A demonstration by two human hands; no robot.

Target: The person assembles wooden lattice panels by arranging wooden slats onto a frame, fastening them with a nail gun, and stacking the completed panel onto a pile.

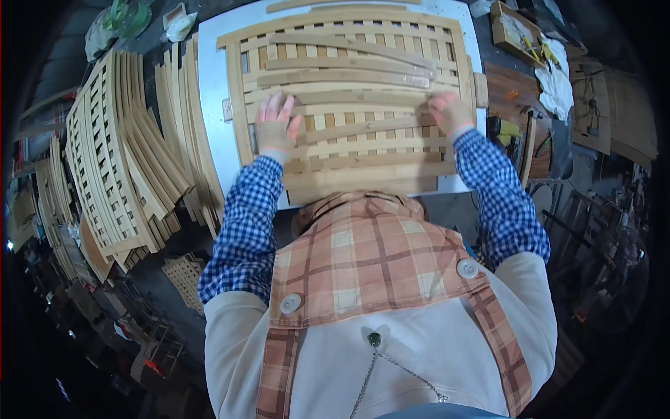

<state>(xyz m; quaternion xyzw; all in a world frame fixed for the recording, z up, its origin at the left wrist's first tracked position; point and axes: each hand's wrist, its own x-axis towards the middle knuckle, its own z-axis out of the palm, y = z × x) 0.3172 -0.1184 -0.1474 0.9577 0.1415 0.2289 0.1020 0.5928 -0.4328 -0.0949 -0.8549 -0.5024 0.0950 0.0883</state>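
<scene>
In front of me a wooden lattice panel [241, 143] of crossed slats lies inside its frame on a white board. Loose wooden slats [342, 77] lie crosswise over its upper half, and one slat [363, 97] spans the gap between my hands. My left hand [278, 126], in a pale fingerless glove, rests over the left ends of the slats with fingers stretched and thumb apart. At the right end of that slat, my right hand [450, 112], gloved alike, has its fingers bent in against the wood. Its fingertips are slightly blurred.
A white-topped table [213, 52] carries the panel. To the left stand stacked lattice panels [98, 146] and bundles of long slats [185, 105]. On the right are an open wooden box [513, 31], a white plastic bag [556, 91] and a brown board [509, 91].
</scene>
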